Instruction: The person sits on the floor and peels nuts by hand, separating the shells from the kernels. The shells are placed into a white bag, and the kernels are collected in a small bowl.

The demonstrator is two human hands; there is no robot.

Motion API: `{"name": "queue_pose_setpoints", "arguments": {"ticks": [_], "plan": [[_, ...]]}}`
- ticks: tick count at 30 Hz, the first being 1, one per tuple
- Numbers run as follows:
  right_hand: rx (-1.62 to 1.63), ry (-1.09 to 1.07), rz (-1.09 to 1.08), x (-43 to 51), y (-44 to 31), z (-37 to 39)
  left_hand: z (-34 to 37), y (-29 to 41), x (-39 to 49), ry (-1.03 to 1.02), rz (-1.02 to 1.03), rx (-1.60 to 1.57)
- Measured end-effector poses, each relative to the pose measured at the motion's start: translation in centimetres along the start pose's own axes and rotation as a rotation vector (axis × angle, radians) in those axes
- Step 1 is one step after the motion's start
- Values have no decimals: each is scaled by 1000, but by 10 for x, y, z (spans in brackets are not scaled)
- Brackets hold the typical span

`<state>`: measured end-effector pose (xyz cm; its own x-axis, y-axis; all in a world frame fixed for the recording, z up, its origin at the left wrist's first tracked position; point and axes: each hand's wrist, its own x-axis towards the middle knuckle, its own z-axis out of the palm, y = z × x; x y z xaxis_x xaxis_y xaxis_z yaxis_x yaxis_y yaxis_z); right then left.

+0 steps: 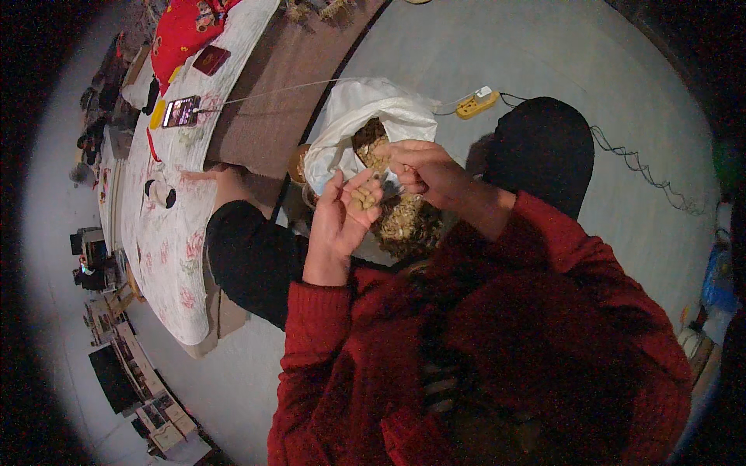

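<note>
My left hand (344,218) is palm up, its fingers slightly curled around several peanuts in their shells (363,199). My right hand (422,169) reaches over the mouth of a white woven plastic sack (344,110), fingers bent and fingertips beside the nuts inside; whether it holds one cannot be told. More unshelled peanuts (373,152) lie in the sack, whose rim is rolled down. Below both hands, near my lap, is a heap of what look like empty shells (405,224); its container is mostly hidden.
A bed or couch with a white floral cover (169,233) is at the left, bearing a phone (181,112) on a white cable and a dark red booklet (211,60). A yellow power strip (477,105) lies on the floor beyond the sack. Round containers (298,163) stand left of it.
</note>
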<state>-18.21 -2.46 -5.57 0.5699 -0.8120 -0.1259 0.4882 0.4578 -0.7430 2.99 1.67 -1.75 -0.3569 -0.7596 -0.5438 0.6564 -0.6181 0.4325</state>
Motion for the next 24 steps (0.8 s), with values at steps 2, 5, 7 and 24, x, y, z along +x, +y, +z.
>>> {"name": "queue_pose_setpoints", "arguments": {"ticks": [2, 5, 7, 24], "plan": [[-58, 69, 29, 2, 5, -2, -1, -2, 2, -66, 11, -68], [-378, 95, -240, 6, 11, 7, 3, -3, 3, -114, 20, -96], [-732, 13, -299, 7, 7, 14, 7, -4, 2, -144, 18, -107], [-1062, 122, -93, -14, 5, 34, -6, -21, 16, -192, -46, 66]]}}
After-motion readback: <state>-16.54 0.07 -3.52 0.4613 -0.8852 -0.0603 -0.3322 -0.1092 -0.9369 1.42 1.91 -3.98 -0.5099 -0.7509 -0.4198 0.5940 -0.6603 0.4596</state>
